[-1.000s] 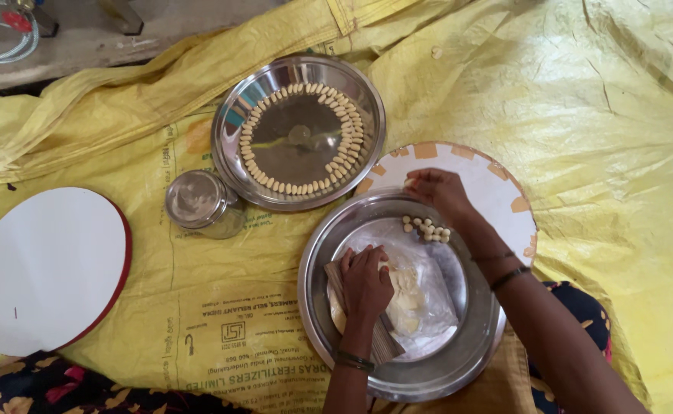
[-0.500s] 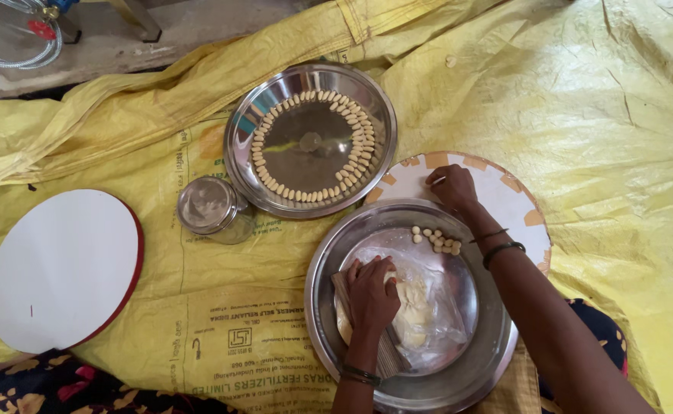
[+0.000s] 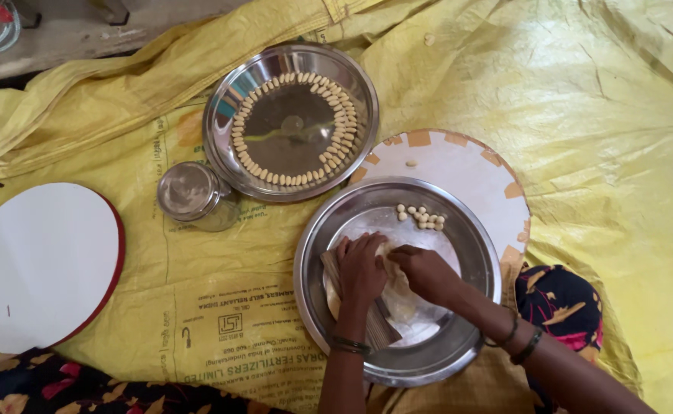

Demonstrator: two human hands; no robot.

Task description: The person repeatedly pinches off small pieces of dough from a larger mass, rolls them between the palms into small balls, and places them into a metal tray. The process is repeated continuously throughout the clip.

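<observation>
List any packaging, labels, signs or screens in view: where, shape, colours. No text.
Yellow woven sack sheeting: spread over the floor under everything, crumpled, dark printed lettering and a small square mark at lower centre.
Clear plastic sheet: inside the near steel plate, under the left hand and right hand, unprinted.
No signs or screens.

Both hands (image 3: 394, 272) rest in the near plate (image 3: 474, 253), behind it the ringed plate (image 3: 221, 115), a tin (image 3: 191, 193) at left.
</observation>
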